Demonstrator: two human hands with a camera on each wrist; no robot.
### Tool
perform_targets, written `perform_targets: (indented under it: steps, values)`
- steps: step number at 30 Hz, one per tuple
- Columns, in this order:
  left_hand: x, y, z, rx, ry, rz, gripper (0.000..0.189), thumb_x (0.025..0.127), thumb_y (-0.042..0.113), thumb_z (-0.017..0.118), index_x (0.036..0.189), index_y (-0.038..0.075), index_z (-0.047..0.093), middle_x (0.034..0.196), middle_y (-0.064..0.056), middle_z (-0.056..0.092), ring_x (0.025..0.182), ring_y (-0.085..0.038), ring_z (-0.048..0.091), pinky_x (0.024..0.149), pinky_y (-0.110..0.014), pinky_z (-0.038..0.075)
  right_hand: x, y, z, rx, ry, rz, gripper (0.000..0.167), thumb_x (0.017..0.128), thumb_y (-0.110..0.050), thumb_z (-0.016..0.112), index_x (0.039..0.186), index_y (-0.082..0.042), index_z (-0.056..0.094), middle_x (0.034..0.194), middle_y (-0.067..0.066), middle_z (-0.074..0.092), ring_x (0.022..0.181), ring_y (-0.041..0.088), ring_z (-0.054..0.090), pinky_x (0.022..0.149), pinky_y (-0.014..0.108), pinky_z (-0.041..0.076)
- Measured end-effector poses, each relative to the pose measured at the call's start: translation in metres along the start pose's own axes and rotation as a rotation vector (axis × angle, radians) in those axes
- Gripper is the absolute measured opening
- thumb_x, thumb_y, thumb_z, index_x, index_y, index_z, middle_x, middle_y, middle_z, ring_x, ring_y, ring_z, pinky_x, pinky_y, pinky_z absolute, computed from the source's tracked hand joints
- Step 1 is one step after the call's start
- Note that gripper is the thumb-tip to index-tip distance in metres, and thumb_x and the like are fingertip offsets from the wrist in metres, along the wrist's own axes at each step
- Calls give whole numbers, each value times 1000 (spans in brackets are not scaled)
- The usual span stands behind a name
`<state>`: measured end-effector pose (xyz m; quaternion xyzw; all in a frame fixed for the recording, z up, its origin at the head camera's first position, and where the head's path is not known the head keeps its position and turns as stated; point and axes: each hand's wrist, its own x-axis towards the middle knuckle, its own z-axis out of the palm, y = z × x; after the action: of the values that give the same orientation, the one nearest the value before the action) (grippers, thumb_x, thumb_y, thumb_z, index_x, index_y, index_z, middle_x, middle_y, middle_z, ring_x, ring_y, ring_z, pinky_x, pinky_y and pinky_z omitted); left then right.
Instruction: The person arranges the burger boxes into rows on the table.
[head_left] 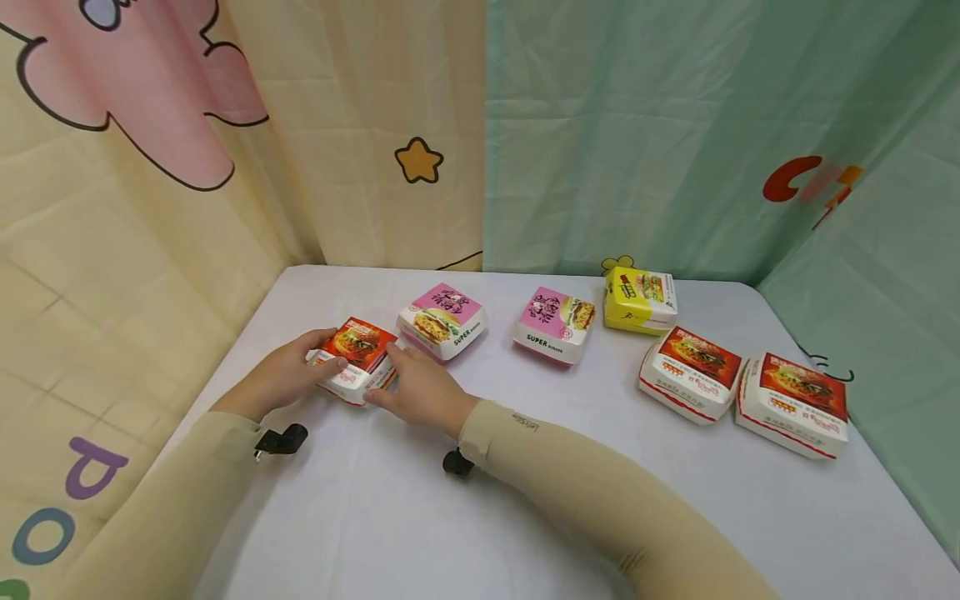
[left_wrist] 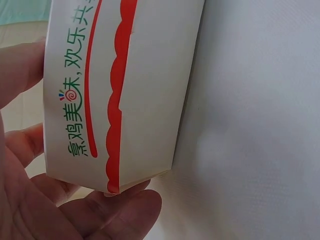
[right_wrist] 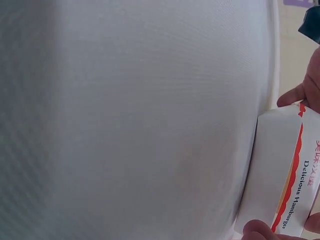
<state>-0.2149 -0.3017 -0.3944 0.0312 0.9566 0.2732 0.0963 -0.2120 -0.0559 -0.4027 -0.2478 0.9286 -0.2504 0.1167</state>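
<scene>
A red-and-white burger box (head_left: 362, 343) sits at the left of the table, between my two hands. My left hand (head_left: 281, 375) grips its left side, the thumb lying over the top. From the right, my right hand (head_left: 427, 390) holds the opposite side and near corner between thumb and fingers. In the left wrist view, the left fingers (left_wrist: 135, 212) curl about one end of the box (left_wrist: 145, 100), whose base is close to the white cloth. The right wrist view has the box wall (right_wrist: 272, 160) with fingertips at both ends.
Just beyond the held box is a pink burger box (head_left: 442, 321), with another pink box (head_left: 555, 325) farther right. A yellow box (head_left: 640, 300) stands at the back. Two more red-and-white boxes, one inner (head_left: 690, 375) and one outer (head_left: 793, 406), lie at the right. Curtains (head_left: 600, 142) surround the white table (head_left: 360, 517).
</scene>
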Motion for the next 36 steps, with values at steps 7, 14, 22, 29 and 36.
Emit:
perform_targets:
  steps: [7,14,22,29,36]
  values:
    - [-6,4,3,-15,11,12,81,99,56,65,158,8,40,158,-31,46,142,-54,45,113,-73,38,-2,0,0,20,6,3,91,97,-54,71,165,-9,32,167,6,43,153,18,43,126,34,37]
    - [-14,9,8,-7,17,-5,82,96,56,71,156,8,42,153,-27,52,133,-48,54,106,-67,46,-4,3,-1,51,-4,29,89,96,-50,75,164,-10,34,164,3,48,147,16,50,122,33,41]
    - [-21,12,12,-1,-13,-28,96,92,62,73,162,10,33,151,-28,52,124,-46,60,98,-61,52,-10,4,0,63,5,7,88,95,-51,75,162,-11,36,158,5,54,139,16,56,119,33,46]
    - [-27,13,15,-11,-35,-4,102,90,63,75,165,11,30,148,-27,54,119,-44,63,94,-57,54,-17,6,-1,116,-20,25,88,94,-50,77,163,-13,35,158,1,52,136,13,54,119,33,46]
    - [-34,18,18,-36,-41,37,97,89,57,79,161,8,36,147,-25,55,111,-37,68,92,-51,55,-24,10,-7,133,-53,4,88,94,-45,78,164,-16,35,160,-1,50,140,13,52,120,35,44]
